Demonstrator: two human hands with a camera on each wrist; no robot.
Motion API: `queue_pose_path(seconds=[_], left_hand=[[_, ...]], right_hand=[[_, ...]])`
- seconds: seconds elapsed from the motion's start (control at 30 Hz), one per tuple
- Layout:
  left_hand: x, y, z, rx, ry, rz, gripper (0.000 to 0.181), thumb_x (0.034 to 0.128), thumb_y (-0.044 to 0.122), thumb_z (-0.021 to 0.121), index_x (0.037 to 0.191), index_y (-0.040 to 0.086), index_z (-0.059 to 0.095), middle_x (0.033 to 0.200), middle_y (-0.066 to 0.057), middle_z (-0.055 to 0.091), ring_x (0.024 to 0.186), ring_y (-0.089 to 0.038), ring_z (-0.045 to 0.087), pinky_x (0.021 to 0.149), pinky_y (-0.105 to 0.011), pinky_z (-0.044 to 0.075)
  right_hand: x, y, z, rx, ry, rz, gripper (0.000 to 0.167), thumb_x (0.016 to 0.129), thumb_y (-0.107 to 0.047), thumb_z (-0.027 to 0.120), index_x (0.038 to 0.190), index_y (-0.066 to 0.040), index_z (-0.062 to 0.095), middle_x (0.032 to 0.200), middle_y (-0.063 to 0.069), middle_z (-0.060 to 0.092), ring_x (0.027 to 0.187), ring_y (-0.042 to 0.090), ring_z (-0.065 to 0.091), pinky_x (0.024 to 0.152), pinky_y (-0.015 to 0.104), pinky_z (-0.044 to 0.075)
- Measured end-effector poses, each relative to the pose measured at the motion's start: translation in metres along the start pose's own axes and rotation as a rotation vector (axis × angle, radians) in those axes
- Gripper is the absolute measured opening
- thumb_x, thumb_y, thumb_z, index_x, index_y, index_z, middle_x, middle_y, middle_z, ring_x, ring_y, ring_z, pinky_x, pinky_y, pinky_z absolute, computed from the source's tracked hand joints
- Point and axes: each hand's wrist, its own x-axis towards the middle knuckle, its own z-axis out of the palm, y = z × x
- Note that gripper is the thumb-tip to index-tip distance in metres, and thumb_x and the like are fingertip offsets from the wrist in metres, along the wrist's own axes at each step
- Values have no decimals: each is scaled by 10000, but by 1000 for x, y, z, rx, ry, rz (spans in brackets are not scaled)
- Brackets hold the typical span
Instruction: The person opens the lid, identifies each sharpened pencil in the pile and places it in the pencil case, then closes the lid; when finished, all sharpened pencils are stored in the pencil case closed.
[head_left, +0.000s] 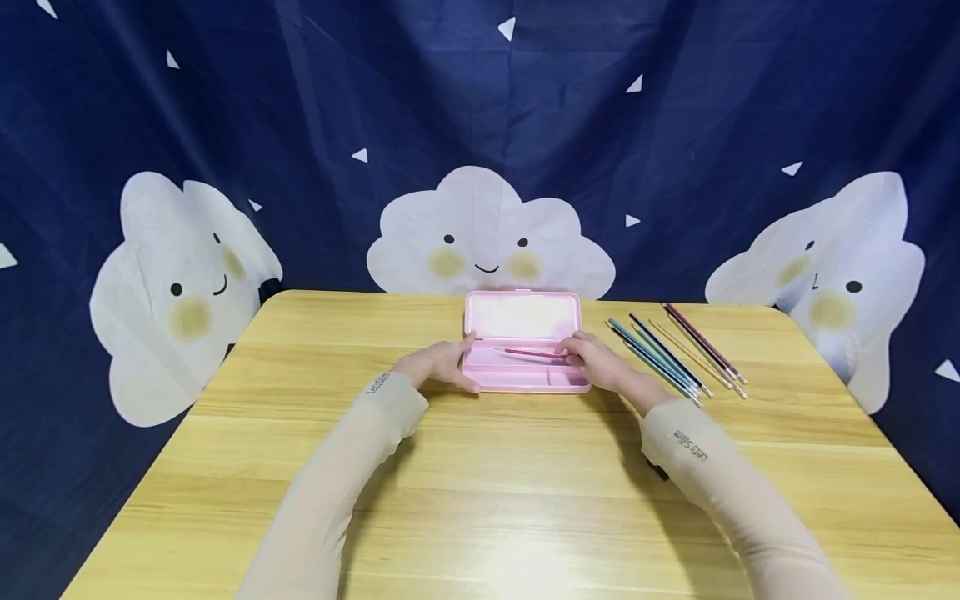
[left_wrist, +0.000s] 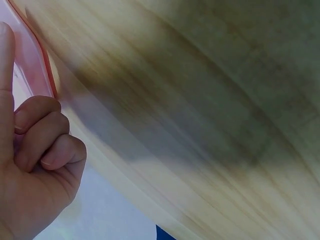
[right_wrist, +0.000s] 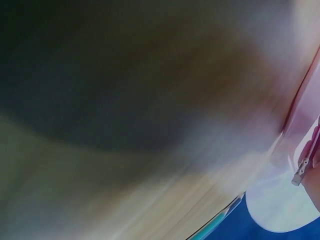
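Observation:
An open pink pencil case [head_left: 510, 379] lies at the table's far middle, its lid [head_left: 522, 317] raised against the backdrop side. My left hand [head_left: 438, 364] holds the case's left end, thumb toward the front corner; in the left wrist view its fingers curl at the pink edge. Between thumb and fingers, my right hand [head_left: 597, 364] pinches a dark red pencil [head_left: 528, 354] over the case's long compartment, tip pointing left. The pencil's metal ferrule and eraser end [right_wrist: 300, 172] show in the right wrist view. My right fingers hide part of the case's right side.
Several pencils in blue, black, yellow and red [head_left: 660, 358] lie loosely fanned right of the case. The wooden table [head_left: 480, 483] reaches back to a dark blue cloth [head_left: 315, 100] printed with white clouds.

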Motion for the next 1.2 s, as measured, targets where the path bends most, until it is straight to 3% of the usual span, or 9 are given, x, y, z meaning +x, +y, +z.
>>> queue_pose_path(seconds=[0.37, 0.73, 0.83, 1.0, 1.2], left_hand=[[1, 1, -1, 8, -5, -9, 1113, 707, 430, 754, 1467, 72, 25, 1460, -189, 261, 1335, -271, 272, 1099, -354, 222], [1, 1, -1, 15, -4, -17, 1110, 702, 428, 758, 1469, 79, 37, 1454, -189, 279, 1327, -273, 288, 1094, -354, 234], [1, 1, -1, 18, -9, -22, 1109, 704, 431, 756, 1470, 85, 32, 1454, -186, 281, 1328, -271, 287, 1094, -353, 234], [0, 1, -3, 32, -10, -21, 1102, 710, 431, 751, 1470, 77, 35, 1454, -177, 286, 1327, -264, 291, 1093, -346, 238], [1, 1, -2, 35, -11, -15, 1105, 710, 445, 746, 1468, 70, 35, 1451, -188, 287, 1322, -266, 302, 1095, -346, 233]], right_hand=[[21, -14, 12, -47, -23, -63, 201, 803, 105, 564, 941, -13, 649, 806, 64, 551, 779, 213, 513, 758, 363, 467], [29, -26, 17, -77, -178, 81, 253, 813, 67, 527, 949, -86, 675, 915, 46, 607, 883, 206, 549, 800, 393, 458], [26, -24, 17, -18, -143, 74, 243, 814, 76, 513, 950, -52, 669, 876, 60, 610, 847, 207, 552, 788, 388, 465], [18, -20, 9, 69, -19, 82, 181, 845, 47, 542, 990, 25, 648, 866, 109, 612, 818, 234, 570, 774, 391, 489], [-1, -11, -8, 30, 48, 211, 202, 862, -17, 576, 1051, 33, 626, 878, 127, 601, 810, 251, 564, 738, 404, 481]])
